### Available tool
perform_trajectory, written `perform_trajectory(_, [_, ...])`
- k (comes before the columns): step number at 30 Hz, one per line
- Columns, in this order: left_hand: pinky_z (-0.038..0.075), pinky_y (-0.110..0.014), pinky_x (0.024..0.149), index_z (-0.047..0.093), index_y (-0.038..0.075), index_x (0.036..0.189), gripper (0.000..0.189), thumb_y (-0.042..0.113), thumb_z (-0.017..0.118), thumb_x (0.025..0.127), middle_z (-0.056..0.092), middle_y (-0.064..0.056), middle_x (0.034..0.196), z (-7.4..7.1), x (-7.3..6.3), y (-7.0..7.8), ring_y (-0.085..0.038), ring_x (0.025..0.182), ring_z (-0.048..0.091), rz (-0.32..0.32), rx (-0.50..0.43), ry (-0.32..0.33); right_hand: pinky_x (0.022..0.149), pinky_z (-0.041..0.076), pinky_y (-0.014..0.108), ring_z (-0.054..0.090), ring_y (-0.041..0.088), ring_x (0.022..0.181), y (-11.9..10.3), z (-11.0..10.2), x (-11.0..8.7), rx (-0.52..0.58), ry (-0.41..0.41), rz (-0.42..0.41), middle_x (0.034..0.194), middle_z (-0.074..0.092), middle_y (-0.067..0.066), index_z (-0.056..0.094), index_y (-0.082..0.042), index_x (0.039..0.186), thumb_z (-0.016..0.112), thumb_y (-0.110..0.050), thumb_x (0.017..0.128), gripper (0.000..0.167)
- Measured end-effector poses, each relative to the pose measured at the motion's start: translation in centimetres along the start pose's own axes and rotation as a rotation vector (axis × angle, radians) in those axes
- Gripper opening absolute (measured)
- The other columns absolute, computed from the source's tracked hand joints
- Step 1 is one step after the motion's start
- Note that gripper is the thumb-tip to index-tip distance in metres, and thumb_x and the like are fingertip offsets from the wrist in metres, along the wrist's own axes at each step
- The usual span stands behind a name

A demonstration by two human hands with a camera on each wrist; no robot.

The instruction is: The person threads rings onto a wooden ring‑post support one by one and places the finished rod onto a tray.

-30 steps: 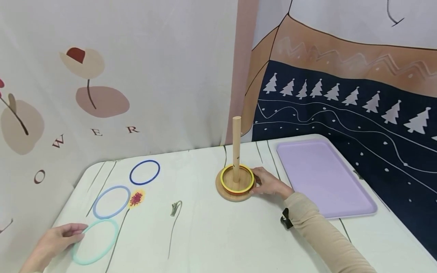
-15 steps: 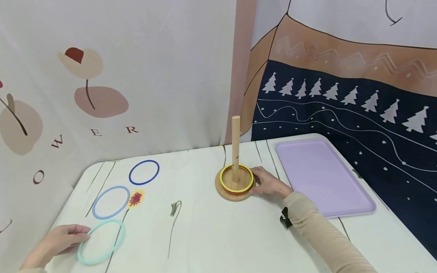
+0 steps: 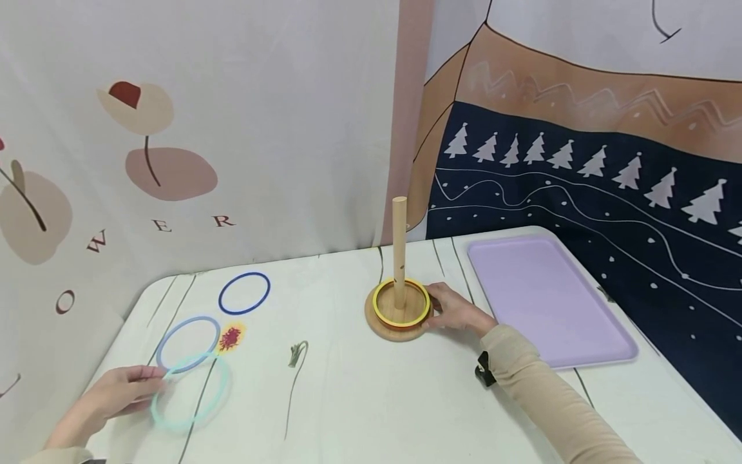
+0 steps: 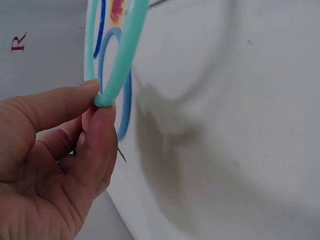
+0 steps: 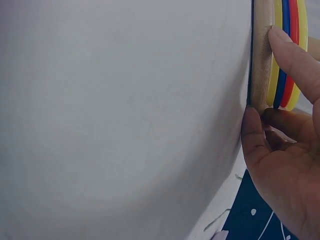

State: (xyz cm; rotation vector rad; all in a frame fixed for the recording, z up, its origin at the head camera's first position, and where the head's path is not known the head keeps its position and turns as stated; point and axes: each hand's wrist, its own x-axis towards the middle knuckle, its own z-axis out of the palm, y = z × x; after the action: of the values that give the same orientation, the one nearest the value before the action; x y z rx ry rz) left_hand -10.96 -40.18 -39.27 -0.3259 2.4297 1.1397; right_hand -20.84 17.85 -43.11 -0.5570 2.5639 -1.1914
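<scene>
My left hand [image 3: 124,390] pinches a mint-green ring [image 4: 122,62] at its edge between thumb and fingertips. The ring is lifted off the table and tilted, its shadow falling on the cloth in the left wrist view. At the table's middle right stands a wooden ring stand with a round base [image 3: 400,336] and an upright peg [image 3: 399,245]. Several rings lie stacked around the peg, a yellow ring [image 3: 375,304] on top; blue, red and another yellow show below it in the right wrist view. My right hand [image 3: 455,310] grips the base's right edge, thumb and fingers touching it.
A light blue ring [image 3: 218,335] lies just behind the mint-green one, and a dark blue ring [image 3: 269,287] lies farther back. To the right is a purple tray [image 3: 551,303]. Printed curtains [image 3: 301,129] close off the back of the white cloth-covered table [image 3: 342,399].
My left hand has raised the mint-green ring from the table and carried it rightward and slightly away; it now overlaps the light blue ring in view. The right hand stays on the stand.
</scene>
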Motion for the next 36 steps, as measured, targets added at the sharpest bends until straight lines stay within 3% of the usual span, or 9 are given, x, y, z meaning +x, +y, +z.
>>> perform_trajectory(9, [0.056,-0.024,0.075,0.052,-0.013,0.118,0.043,0.020,0.062,0.091,0.063,0.009,0.092,0.9,0.5,3.0,-0.001,0.081,0.061,0.079,-0.140,0.044,0.104,0.041,0.045,0.045,0.034,0.121,0.1,0.1,0.0,0.015,0.001,0.009,0.135,0.035,0.025,0.037,0.007,0.139,0.079,-0.005,0.073,0.079])
perform_trajectory(16, [0.056,-0.021,0.075,0.061,0.006,0.105,0.019,0.018,0.064,0.090,0.060,0.013,0.086,2.6,0.9,6.3,-0.001,0.081,0.061,0.181,-0.253,0.054,0.104,0.040,0.045,0.045,0.037,0.122,0.2,0.0,0.1,0.016,0.000,-0.004,0.134,0.034,0.027,0.037,0.009,0.138,0.079,-0.005,0.073,0.079])
perform_trajectory(25, [0.055,-0.017,0.073,0.063,0.023,0.097,0.009,0.017,0.062,0.091,0.061,0.016,0.087,4.5,1.3,10.8,0.002,0.083,0.059,0.312,-0.412,0.040,0.103,0.042,0.046,0.045,0.038,0.121,0.1,-0.1,0.0,0.008,0.006,-0.024,0.134,0.034,0.028,0.037,0.010,0.137,0.079,-0.005,0.072,0.078])
perform_trajectory(31, [0.055,-0.017,0.069,0.063,0.021,0.096,0.009,0.016,0.065,0.089,0.061,0.013,0.085,5.9,1.4,14.3,-0.001,0.078,0.059,0.370,-0.506,0.056,0.099,0.045,0.042,0.047,0.033,0.116,0.0,0.1,0.0,-0.015,0.016,-0.013,0.133,0.037,0.027,0.038,0.011,0.136,0.079,-0.005,0.072,0.077])
perform_trajectory(36, [0.055,-0.017,0.068,0.064,0.019,0.094,0.008,0.013,0.065,0.089,0.063,0.011,0.083,7.1,1.3,17.0,-0.001,0.078,0.061,0.424,-0.596,0.033,0.100,0.045,0.042,0.047,0.033,0.117,-0.1,0.1,0.0,-0.007,0.014,-0.003,0.133,0.037,0.027,0.038,0.011,0.136,0.079,-0.004,0.073,0.077])
